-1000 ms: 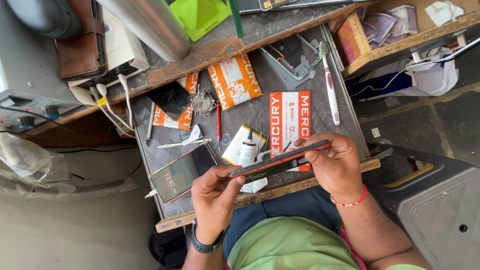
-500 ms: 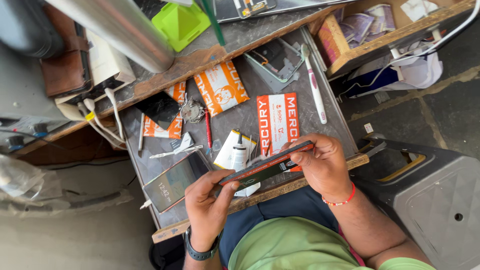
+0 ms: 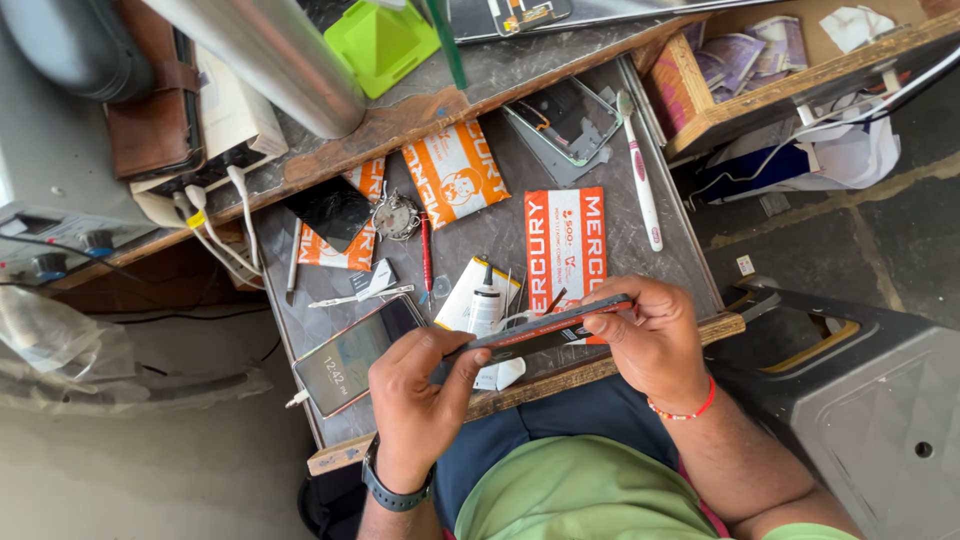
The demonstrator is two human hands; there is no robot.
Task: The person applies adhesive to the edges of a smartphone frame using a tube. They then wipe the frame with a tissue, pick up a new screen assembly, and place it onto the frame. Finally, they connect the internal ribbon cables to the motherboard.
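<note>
Both hands, left (image 3: 415, 400) and right (image 3: 650, 340), pinch phone (image 3: 545, 328) edge-on above tabletop (image 3: 500, 235); screen seemingly attached; glue tube (image 3: 485, 310) just beyond phone.

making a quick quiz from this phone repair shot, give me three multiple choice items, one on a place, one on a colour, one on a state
1. Where does the toothbrush lie?
A. on the grey work tray, right of the red and white packet
B. inside the wooden box
C. on the floor

2. What colour is the plastic piece at the top of the bench?
A. blue
B. bright green
C. black

3. What is the state of the second phone lying on the tray?
A. screen lit
B. screen dark
C. folded shut

Answers:
1 A, it lies along the tray's right side beside the packet.
2 B, it is a vivid lime green.
3 A, its screen glows while the left hand and right hand hold another phone edge-on.
</note>
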